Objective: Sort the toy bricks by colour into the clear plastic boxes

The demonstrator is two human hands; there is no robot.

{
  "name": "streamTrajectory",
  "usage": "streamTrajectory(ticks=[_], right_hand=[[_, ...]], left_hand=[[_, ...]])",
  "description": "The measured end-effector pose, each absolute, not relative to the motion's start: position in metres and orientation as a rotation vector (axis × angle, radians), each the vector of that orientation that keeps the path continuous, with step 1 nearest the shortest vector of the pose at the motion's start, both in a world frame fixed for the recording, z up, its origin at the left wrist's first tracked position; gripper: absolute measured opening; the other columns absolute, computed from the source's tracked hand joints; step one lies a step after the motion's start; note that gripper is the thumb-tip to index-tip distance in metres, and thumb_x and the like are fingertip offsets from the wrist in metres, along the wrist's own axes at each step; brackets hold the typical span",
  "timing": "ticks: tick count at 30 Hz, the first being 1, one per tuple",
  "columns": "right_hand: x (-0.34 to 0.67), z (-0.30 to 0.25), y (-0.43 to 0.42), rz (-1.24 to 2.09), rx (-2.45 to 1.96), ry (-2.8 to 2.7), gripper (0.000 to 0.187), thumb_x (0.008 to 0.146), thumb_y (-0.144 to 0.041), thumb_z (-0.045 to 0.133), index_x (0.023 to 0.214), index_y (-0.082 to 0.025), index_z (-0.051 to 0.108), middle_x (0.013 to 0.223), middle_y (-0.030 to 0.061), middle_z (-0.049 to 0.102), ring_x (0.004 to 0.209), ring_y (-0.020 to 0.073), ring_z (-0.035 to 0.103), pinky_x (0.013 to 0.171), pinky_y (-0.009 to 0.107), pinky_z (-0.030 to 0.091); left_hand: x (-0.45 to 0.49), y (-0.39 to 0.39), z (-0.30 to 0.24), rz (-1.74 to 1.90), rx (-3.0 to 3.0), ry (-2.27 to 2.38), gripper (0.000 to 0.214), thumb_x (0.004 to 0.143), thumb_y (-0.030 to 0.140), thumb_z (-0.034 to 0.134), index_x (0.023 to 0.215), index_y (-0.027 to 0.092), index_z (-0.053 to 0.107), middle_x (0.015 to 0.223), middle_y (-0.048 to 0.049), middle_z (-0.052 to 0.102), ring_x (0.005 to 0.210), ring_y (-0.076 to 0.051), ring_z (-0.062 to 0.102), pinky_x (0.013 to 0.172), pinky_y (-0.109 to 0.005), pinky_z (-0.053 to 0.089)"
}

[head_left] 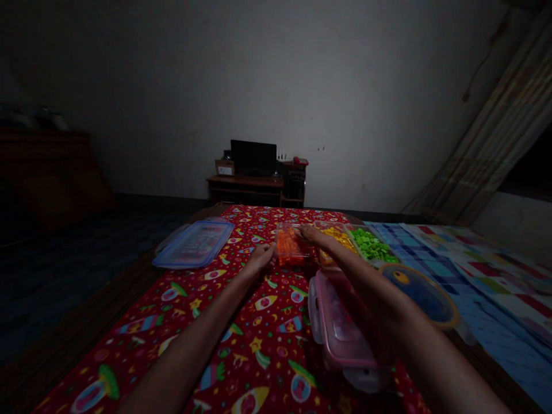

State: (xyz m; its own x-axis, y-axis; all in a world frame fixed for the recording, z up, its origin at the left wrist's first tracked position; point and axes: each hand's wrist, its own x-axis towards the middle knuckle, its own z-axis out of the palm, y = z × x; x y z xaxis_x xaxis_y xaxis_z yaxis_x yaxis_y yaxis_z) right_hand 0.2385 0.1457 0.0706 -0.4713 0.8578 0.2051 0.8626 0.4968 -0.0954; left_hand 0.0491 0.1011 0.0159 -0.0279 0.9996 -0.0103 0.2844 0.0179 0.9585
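A clear plastic container of orange pieces (288, 248) stands on the red patterned cloth ahead of me. My left hand (263, 256) is at its left side, fingers curled against the wall. Over its right back part reaches my right hand (311, 233), palm down with fingers stretched out; I see nothing held in it. To the right, partly behind my right forearm, is a container of yellow pieces (338, 237). Beyond that stands a container of bright green pieces (371, 246). The small pieces are too far off to make out their exact kind.
A pink-lidded box (340, 322) lies near me under my right forearm. Right of it rests a blue round lid with a yellow rim (425, 296). Clear lids with blue edging (196, 244) lie at left. A monitor (253, 157) stands on a desk against the wall.
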Motion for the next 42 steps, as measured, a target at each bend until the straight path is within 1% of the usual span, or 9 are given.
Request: streamTrajectory(ticks=[5,8,11,16,28,33,37,40,42], right_hand=[[0.246,0.076,0.139,-0.086,-1.510,-2.511,0.031,0.091,-0.016,0.040,0.112,-0.007,0.060,0.126,0.0219,0.057,0.119,0.0259,0.050,0.102,0.037,0.038],[0.259,0.079,0.136,-0.090,-1.418,-2.521,0.030,0.089,-0.015,0.042,0.112,-0.006,0.060,0.118,0.0214,0.060,0.109,0.0238,0.055,0.095,0.034,0.041],[0.275,0.081,0.130,-0.112,-1.308,-2.510,0.026,0.088,-0.014,0.044,0.105,-0.008,0.063,0.102,0.0175,0.066,0.091,0.0206,0.059,0.083,0.031,0.045],[0.297,0.086,0.105,-0.148,-1.081,-2.472,0.025,0.089,-0.020,0.047,0.103,-0.013,0.065,0.088,0.0104,0.069,0.076,0.0163,0.058,0.071,0.026,0.044],[0.341,0.096,0.012,0.059,-1.139,-2.268,0.027,0.087,-0.029,0.052,0.104,-0.018,0.071,0.093,0.0125,0.072,0.078,0.0201,0.066,0.073,0.032,0.050],[0.369,0.110,-0.013,0.032,-1.204,-2.188,0.032,0.086,-0.033,0.053,0.110,-0.020,0.070,0.101,0.0104,0.072,0.082,0.0195,0.067,0.071,0.030,0.052],[0.384,0.138,-0.032,-0.034,-1.289,-2.128,0.033,0.086,-0.034,0.052,0.107,-0.017,0.072,0.096,0.0110,0.074,0.071,0.0184,0.067,0.059,0.026,0.050],[0.389,0.152,-0.039,-0.020,-1.379,-2.064,0.034,0.086,-0.036,0.052,0.105,-0.017,0.073,0.087,0.0099,0.075,0.065,0.0181,0.067,0.054,0.025,0.048],[0.388,0.156,-0.039,0.004,-1.403,-2.027,0.033,0.086,-0.036,0.053,0.103,-0.018,0.075,0.087,0.0091,0.075,0.068,0.0191,0.068,0.057,0.025,0.049]], left_hand=[[0.008,0.090,0.027,1.167,1.640,1.575,0.023,0.084,0.033,0.049,0.065,0.021,0.051,0.065,-0.0017,0.059,0.070,-0.019,0.060,0.066,-0.027,0.044],[-0.031,0.082,0.024,1.102,2.103,1.722,0.014,0.084,0.027,0.046,0.078,0.020,0.057,0.084,-0.0069,0.064,0.087,-0.023,0.061,0.082,-0.032,0.045],[-0.068,0.071,0.010,0.961,2.525,1.889,0.024,0.087,0.029,0.044,0.099,0.015,0.059,0.104,-0.0144,0.063,0.102,-0.028,0.057,0.091,-0.038,0.044],[-0.100,0.056,-0.008,0.415,2.653,2.241,0.026,0.085,0.025,0.049,0.102,0.007,0.060,0.105,-0.0204,0.061,0.101,-0.033,0.056,0.087,-0.041,0.045],[-0.113,0.066,0.016,0.168,2.545,2.415,0.029,0.085,0.020,0.038,0.093,0.007,0.064,0.099,-0.0217,0.065,0.099,-0.035,0.058,0.081,-0.042,0.045],[-0.129,0.066,0.032,0.268,2.583,2.400,0.019,0.082,0.018,0.044,0.086,0.011,0.062,0.094,-0.0176,0.065,0.093,-0.031,0.058,0.077,-0.038,0.045],[-0.146,0.068,0.056,0.357,2.597,2.371,0.017,0.081,0.016,0.043,0.091,0.016,0.058,0.099,-0.0122,0.064,0.093,-0.026,0.059,0.075,-0.033,0.046],[-0.154,0.066,0.082,0.565,2.534,2.434,0.021,0.087,0.028,0.038,0.095,0.017,0.053,0.099,-0.0135,0.062,0.087,-0.028,0.060,0.067,-0.034,0.045],[-0.151,0.062,0.101,0.922,2.418,2.452,0.024,0.088,0.037,0.036,0.088,0.019,0.053,0.088,-0.0116,0.061,0.079,-0.027,0.060,0.063,-0.035,0.042]])
